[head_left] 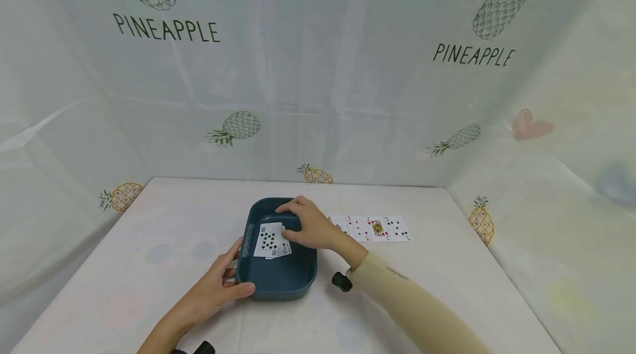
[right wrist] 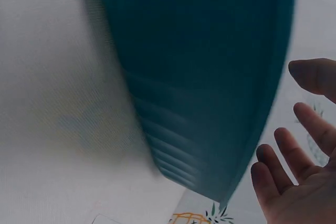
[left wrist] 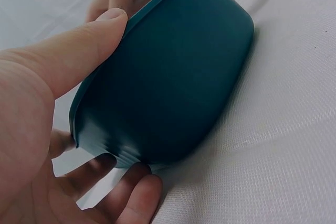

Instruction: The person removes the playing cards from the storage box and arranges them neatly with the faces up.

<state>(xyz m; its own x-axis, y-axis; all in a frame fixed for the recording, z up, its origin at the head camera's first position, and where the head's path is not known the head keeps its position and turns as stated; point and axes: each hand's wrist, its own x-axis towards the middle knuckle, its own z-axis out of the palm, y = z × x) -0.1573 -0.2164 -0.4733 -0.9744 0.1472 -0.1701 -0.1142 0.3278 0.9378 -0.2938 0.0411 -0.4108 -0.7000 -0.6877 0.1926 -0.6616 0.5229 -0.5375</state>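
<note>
A dark teal plastic tub (head_left: 278,279) stands on the table with a few overlapping playing cards (head_left: 269,241) lying face up inside, a ten of spades on top. My left hand (head_left: 213,286) grips the tub's near left corner; in the left wrist view the thumb (left wrist: 86,40) lies on the rim and the fingers spread along the outer wall. Over the tub's right far side is my right hand (head_left: 312,225), its thumb near the cards' right edge. The right wrist view shows its fingers (right wrist: 289,153) loosely bent, with no card between them.
Right of the tub, a row of several face-up cards (head_left: 380,228) lies on the white-covered table (head_left: 422,288), partly hidden by my right hand. A pale pineapple-print curtain (head_left: 338,78) rises behind the table, with similar cloth at both sides.
</note>
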